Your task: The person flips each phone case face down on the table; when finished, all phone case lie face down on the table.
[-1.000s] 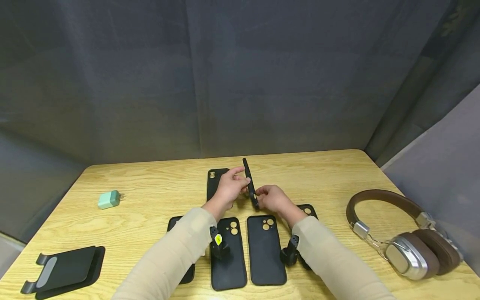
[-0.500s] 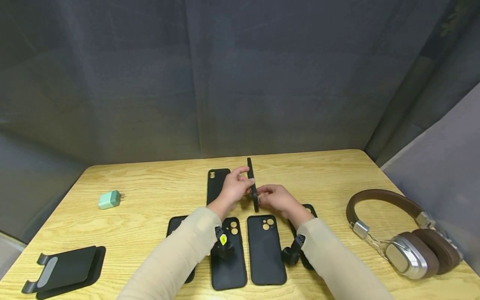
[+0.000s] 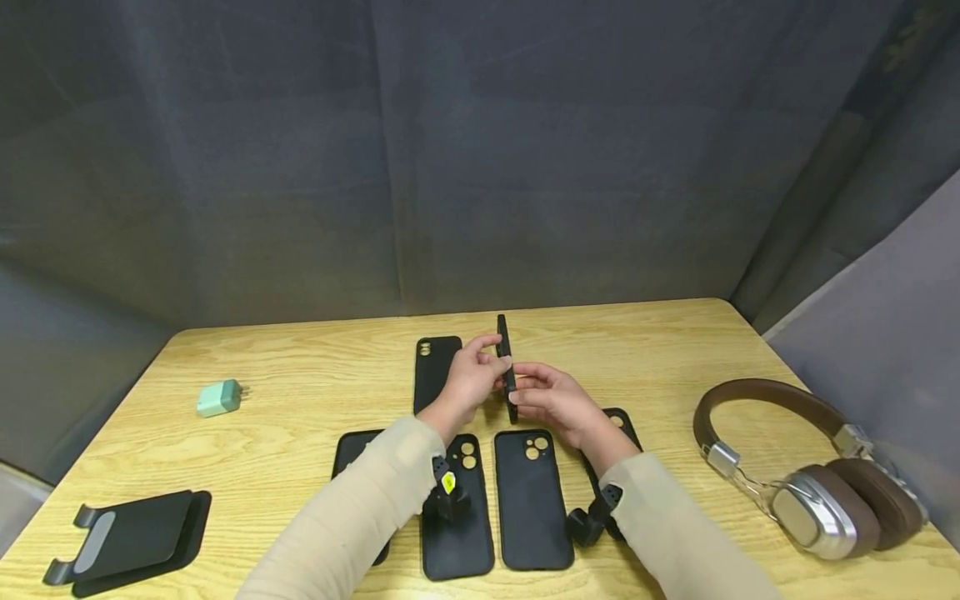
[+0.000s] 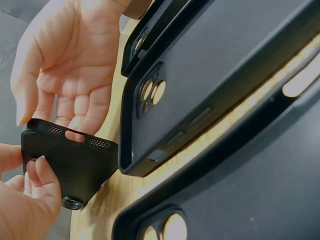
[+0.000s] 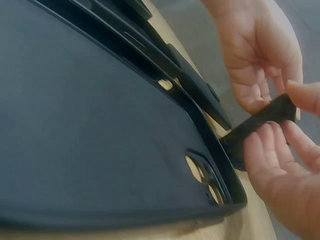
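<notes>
A black phone case [image 3: 508,381] stands on its long edge, just above or on the wooden table, between both hands. My left hand [image 3: 468,383] pinches its left side, thumb and fingertips on the rim and outer face. From the other side my right hand [image 3: 555,404] grips the lower end, thumb on the near edge and fingers on the far face. In the left wrist view, the case [image 4: 75,160] shows speaker holes and a port slot at one end; a ring-rimmed opening sits at the other. Fingers of the right hand [image 5: 280,175] cover part of it in the right wrist view.
Several black phone cases lie around the hands: one behind [image 3: 433,367], two in front [image 3: 535,508], others partly under the forearms. A mint charger plug [image 3: 219,399] and a black folding stand [image 3: 138,533] are at left; brown headphones [image 3: 817,492] lie at right.
The phone case has shifted slightly right and turned more upright, with my left hand following. My right hand has changed its hold, and its thumb now shows on the near edge.
</notes>
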Demonstrator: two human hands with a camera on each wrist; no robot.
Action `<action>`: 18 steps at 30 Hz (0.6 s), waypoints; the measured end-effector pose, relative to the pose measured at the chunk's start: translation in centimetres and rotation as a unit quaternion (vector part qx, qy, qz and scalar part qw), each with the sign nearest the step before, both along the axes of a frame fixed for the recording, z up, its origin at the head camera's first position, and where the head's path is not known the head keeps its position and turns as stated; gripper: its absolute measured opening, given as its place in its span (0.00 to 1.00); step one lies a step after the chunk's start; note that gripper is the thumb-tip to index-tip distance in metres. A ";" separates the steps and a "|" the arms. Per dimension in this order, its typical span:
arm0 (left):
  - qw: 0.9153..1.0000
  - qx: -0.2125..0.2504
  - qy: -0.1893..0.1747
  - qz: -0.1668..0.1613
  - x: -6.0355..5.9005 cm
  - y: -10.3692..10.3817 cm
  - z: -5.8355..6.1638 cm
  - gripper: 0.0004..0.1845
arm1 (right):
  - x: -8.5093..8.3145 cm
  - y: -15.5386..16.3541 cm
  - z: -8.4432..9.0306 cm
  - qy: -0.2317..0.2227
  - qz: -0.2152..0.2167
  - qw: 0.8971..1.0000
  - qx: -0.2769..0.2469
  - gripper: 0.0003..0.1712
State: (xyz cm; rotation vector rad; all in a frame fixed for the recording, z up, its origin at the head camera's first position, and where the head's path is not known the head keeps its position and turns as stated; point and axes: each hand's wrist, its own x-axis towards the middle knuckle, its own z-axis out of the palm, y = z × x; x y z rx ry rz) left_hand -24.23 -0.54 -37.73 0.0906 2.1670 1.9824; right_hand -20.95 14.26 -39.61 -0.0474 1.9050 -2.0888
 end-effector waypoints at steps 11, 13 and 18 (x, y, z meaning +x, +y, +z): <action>1.000 0.006 0.009 0.008 -0.3 0.0 -0.8 0.23 | 0.0 -0.7 -0.2 0.019 -0.055 0.998 0.029 0.29; 1.000 0.010 0.010 0.008 -0.2 0.0 -0.9 0.23 | 0.1 -0.8 -0.1 0.019 -0.058 0.998 0.029 0.29; 1.000 0.025 -0.004 0.014 0.1 -0.4 -1.4 0.23 | 0.3 -0.8 0.3 0.014 -0.065 0.998 0.003 0.30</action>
